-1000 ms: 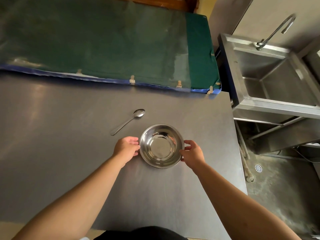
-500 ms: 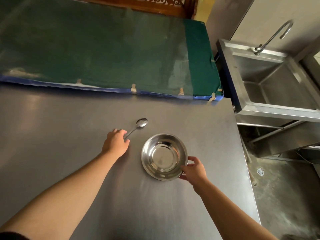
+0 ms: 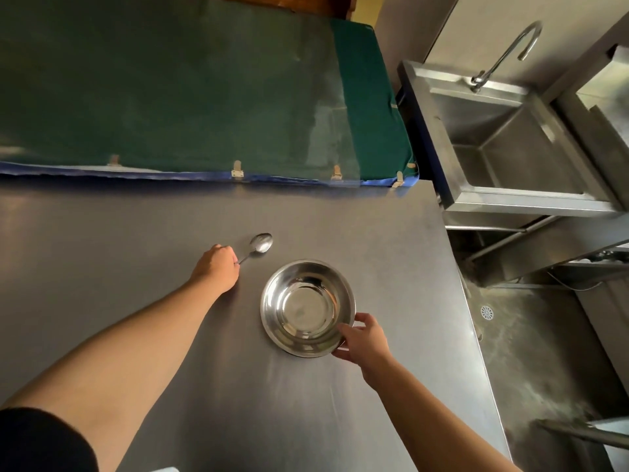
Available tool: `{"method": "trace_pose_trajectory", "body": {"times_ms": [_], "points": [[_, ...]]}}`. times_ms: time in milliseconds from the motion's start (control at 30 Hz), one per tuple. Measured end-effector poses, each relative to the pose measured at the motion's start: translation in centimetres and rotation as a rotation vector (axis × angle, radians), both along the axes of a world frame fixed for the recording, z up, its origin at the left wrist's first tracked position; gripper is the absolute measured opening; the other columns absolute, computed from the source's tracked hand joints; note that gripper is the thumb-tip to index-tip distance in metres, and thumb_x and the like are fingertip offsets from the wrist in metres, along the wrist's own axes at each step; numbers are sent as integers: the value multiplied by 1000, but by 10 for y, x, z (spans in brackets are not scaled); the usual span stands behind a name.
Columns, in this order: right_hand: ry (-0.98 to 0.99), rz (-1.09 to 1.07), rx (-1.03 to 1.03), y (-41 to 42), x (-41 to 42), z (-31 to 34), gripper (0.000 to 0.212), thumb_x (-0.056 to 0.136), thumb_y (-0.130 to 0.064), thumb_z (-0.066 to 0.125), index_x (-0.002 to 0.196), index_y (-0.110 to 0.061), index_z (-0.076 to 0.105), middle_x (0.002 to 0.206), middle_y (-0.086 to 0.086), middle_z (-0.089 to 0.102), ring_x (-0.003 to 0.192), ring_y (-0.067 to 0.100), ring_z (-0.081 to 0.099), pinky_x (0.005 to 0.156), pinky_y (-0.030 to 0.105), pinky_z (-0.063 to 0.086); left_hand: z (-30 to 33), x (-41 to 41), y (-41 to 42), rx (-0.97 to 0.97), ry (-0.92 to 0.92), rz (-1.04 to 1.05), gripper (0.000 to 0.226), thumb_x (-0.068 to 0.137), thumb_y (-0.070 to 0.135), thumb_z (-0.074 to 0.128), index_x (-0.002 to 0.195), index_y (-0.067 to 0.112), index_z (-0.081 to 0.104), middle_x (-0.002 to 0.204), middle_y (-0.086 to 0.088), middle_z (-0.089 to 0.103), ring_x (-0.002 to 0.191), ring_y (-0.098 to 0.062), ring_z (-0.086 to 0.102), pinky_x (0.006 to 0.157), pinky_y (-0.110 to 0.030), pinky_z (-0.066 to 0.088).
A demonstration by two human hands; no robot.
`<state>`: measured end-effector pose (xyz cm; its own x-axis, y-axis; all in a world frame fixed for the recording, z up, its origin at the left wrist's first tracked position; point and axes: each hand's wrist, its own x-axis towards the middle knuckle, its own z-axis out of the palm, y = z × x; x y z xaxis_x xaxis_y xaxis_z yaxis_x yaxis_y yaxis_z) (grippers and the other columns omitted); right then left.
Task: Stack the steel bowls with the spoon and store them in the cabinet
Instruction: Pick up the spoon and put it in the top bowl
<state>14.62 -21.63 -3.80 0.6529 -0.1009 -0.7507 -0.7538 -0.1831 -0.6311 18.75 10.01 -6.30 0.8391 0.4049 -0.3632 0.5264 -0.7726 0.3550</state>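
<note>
A shiny steel bowl (image 3: 308, 308) stands upright on the grey steel table (image 3: 374, 240); whether it is one bowl or a nested stack I cannot tell. My right hand (image 3: 364, 338) grips its near right rim with thumb inside. A steel spoon (image 3: 259, 244) lies on the table up and left of the bowl, its scoop pointing away. My left hand (image 3: 218, 267) is closed over the spoon's handle, which is hidden under the fingers. No cabinet is in view.
A green padded mat (image 3: 190, 86) with a blue edge runs along the table's far side. To the right stands a steel sink (image 3: 510, 144) with a curved tap (image 3: 507, 52). The table's right edge drops to a wet floor with a drain (image 3: 486, 312).
My left hand left the bowl's rim, reached up-left to the spoon and closed on its handle. My right hand slid along the rim to the near right side.
</note>
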Motion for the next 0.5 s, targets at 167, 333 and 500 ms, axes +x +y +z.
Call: {"method": "trace_pose_trajectory", "body": {"times_ms": [167, 333, 500], "points": [[14, 7, -8, 3, 3, 1, 42, 84, -9, 70, 121, -15, 52, 99, 18, 73, 79, 26, 76, 68, 44, 65, 16, -7, 1, -47, -11, -5, 8, 94, 19, 57, 96, 16, 65, 105, -9, 69, 96, -29, 62, 74, -31, 44], [22, 9, -2, 6, 6, 4, 47, 82, -10, 71, 125, -12, 52, 100, 18, 71, 73, 24, 75, 64, 41, 65, 44, -28, -11, -126, -107, -54, 6, 92, 22, 61, 94, 18, 64, 93, 1, 67, 90, -24, 62, 76, -30, 47], [29, 17, 11, 7, 5, 9, 49, 82, -9, 70, 127, -9, 51, 98, 20, 71, 69, 25, 73, 63, 42, 65, 64, -56, -37, -215, -141, -103, 4, 88, 21, 65, 90, 18, 68, 83, 6, 65, 79, -17, 60, 70, -25, 43]]}}
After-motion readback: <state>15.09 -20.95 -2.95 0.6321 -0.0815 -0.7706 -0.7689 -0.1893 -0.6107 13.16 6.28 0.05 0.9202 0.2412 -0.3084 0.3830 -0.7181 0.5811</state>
